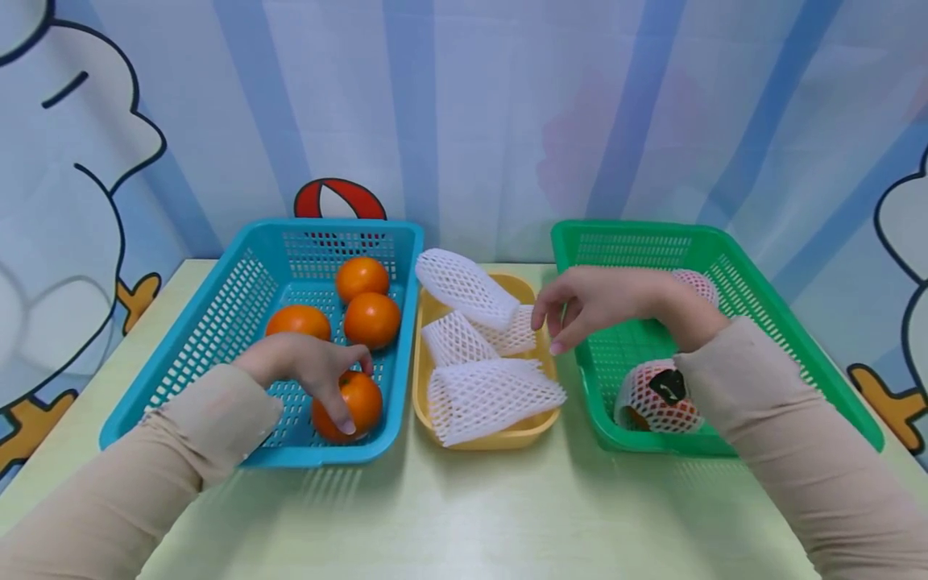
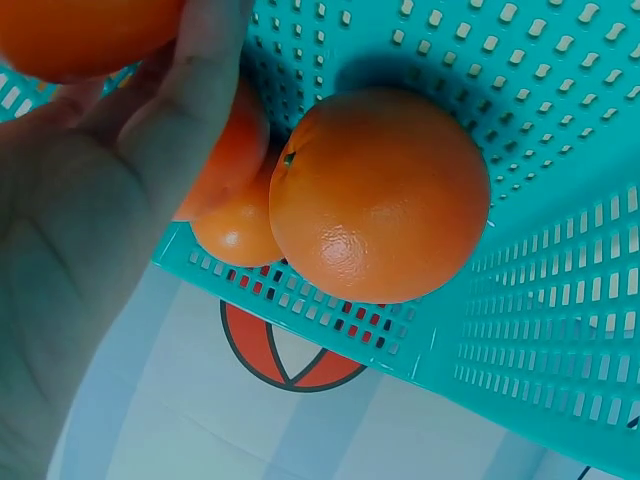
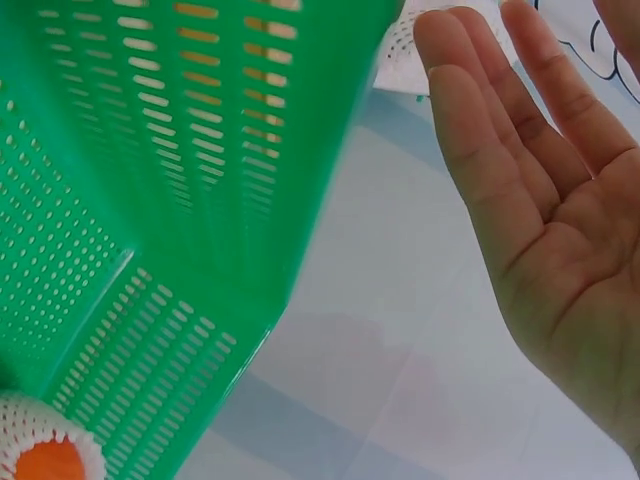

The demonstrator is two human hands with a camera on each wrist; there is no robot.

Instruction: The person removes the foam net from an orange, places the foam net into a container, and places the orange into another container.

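Observation:
In the head view my left hand [image 1: 319, 374] holds an orange [image 1: 360, 403] at the front right of the blue basket [image 1: 402, 403], thumb on the near side and fingers over the top. The left wrist view shows the held orange [image 2: 85, 35] at its upper left corner, partly cut off. Three more oranges lie behind it, among them a large one [image 2: 380, 195]. My right hand [image 1: 590, 306] hovers between the yellow tray [image 1: 500, 440] and the green basket, fingers loosely bent and holding nothing. White foam net sleeves [image 1: 493, 399] are heaped in the tray, close to the right fingertips.
The green basket [image 1: 609, 431] at the right holds a net-wrapped fruit [image 1: 656, 399] with a dark label and, farther back, a pinkish net-wrapped one [image 1: 696, 286]. All three containers stand on a pale table [image 1: 464, 515] before a striped curtain [image 1: 493, 121].

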